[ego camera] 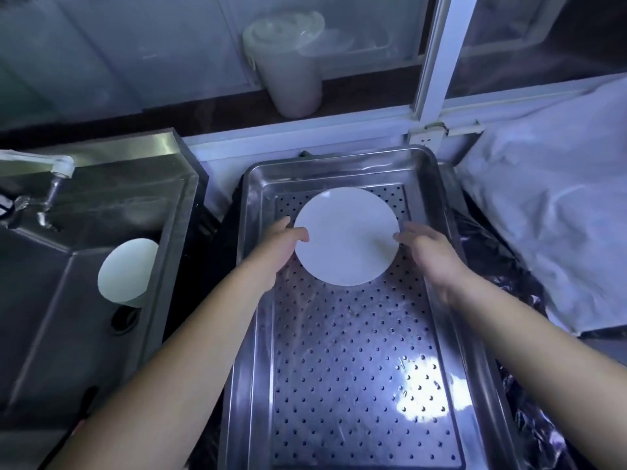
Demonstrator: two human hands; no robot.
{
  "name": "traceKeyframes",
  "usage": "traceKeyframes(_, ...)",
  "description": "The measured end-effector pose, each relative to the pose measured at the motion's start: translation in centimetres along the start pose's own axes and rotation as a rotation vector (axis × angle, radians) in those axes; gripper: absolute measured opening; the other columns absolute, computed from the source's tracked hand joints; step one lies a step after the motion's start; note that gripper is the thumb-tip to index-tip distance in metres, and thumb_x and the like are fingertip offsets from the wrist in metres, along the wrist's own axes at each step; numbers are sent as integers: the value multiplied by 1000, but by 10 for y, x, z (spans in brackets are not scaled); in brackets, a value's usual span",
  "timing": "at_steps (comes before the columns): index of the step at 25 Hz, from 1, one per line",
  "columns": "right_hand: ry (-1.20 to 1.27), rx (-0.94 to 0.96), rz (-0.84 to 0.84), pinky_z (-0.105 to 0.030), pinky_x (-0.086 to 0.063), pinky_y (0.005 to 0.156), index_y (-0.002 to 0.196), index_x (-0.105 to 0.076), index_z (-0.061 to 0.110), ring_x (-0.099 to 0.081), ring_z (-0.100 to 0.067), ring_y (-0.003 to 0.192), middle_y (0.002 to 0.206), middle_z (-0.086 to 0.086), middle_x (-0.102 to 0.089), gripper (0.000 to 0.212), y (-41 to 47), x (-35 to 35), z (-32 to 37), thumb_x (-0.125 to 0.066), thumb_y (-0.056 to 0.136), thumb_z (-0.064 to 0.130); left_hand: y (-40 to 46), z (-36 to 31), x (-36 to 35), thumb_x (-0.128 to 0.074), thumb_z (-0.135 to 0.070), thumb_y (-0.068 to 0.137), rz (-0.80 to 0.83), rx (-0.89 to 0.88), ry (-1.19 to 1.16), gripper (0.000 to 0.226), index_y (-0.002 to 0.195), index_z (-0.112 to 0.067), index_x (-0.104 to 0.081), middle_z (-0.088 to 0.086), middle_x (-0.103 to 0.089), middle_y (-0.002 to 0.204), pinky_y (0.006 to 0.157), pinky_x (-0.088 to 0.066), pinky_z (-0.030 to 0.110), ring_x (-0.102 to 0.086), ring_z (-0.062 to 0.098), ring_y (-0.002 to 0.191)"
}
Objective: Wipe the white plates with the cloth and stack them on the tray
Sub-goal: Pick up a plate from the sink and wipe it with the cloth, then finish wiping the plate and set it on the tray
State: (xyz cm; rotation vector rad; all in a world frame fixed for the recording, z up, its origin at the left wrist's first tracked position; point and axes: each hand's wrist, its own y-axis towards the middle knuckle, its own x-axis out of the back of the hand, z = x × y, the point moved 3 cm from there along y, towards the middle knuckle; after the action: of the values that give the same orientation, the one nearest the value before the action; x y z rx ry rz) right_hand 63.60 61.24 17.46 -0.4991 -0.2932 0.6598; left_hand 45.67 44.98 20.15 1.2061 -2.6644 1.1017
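Both bare forearms are reaching forward from the lower edge of the view, converging toward the round white ceramic plate (346, 235). The left hand (283, 244) is lying at the plate's left edge, palm turned inward, its thumb resting on the rim and the fingers tucked out of sight beneath. The right hand (429, 247) is sitting at the plate's right edge, slightly blurred, fingers extended and loosely spread, their tips touching or just beside the rim; whether it is actually gripping cannot be told. Both wrists are straight.
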Motion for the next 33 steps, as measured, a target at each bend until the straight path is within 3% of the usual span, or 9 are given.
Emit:
traceKeyframes(2,-115,147,49,-34,-41,102,141,-54,22,-54,-16,120,132,2,-58,46,-31,-3,5,-61,96,21,-33,8,10,-62,-17,96,-21,-101,94,70,158,-32,-32,-4,-34,161,99,-32,31,-34,19,145)
traceKeyframes(5,-298,268,92,-30,-33,107,146,-46,36,-46,-14,134,145,7,-49,53,-90,-15,-5,-63,96,31,-94,40,32,-64,-26,97,-40,-276,198,71,156,-46,-29,-18,-23,164,114,-28,34,-24,7,149)
traceKeyframes(9,-672,558,138,-37,-11,123,151,-33,43,-7,-10,153,161,16,-19,61,-179,-63,-42,-55,95,49,-178,120,79,-65,-26,97,-140,-452,209,65,150,-51,-37,-28,-26,160,113,-20,19,-22,-12,144)
traceKeyframes(13,-784,570,254,-44,-10,124,151,-32,42,2,-13,154,164,13,-13,62,-257,-146,-94,-54,94,51,-254,227,135,-71,-28,92,-253,-438,237,63,142,-53,-41,-19,-34,158,113,-17,8,-26,-6,146)
traceKeyframes(16,-845,603,383,-42,-13,124,150,-37,39,0,-13,154,161,16,-17,64,-312,-212,-127,-50,89,56,-296,302,175,-67,-46,81,-318,-385,197,61,137,-50,-44,-10,-45,153,121,-23,20,-34,1,145)
traceKeyframes(22,-938,640,529,-22,-8,120,146,-45,36,-10,-14,153,162,2,-27,55,-398,-298,-184,-62,94,43,-359,417,249,-72,-25,88,-403,-281,84,63,145,-36,-47,-6,-44,155,121,-23,21,-36,5,145)
traceKeyframes(26,-981,595,591,-34,-27,119,141,-53,34,-30,-13,146,154,6,-40,56,-407,-327,-184,-60,88,52,-363,449,276,-69,-25,92,-405,-234,4,62,148,-39,-46,-11,-42,156,122,-28,34,-35,4,145)
traceKeyframes(31,-1006,559,597,-1,-29,95,131,-63,20,-52,-9,123,128,9,-57,41,-392,-381,-176,-70,91,27,-353,467,306,-66,-22,96,-376,-197,-41,59,148,-39,-45,-15,-41,154,117,-27,22,-34,1,143)
traceKeyframes(33,-965,533,597,-1,-29,89,128,-65,18,-54,-11,122,124,8,-61,39,-371,-415,-173,-71,90,22,-342,472,335,-64,-22,97,-395,-164,-24,59,150,-38,-44,-18,-41,152,111,-27,14,-35,-4,139)
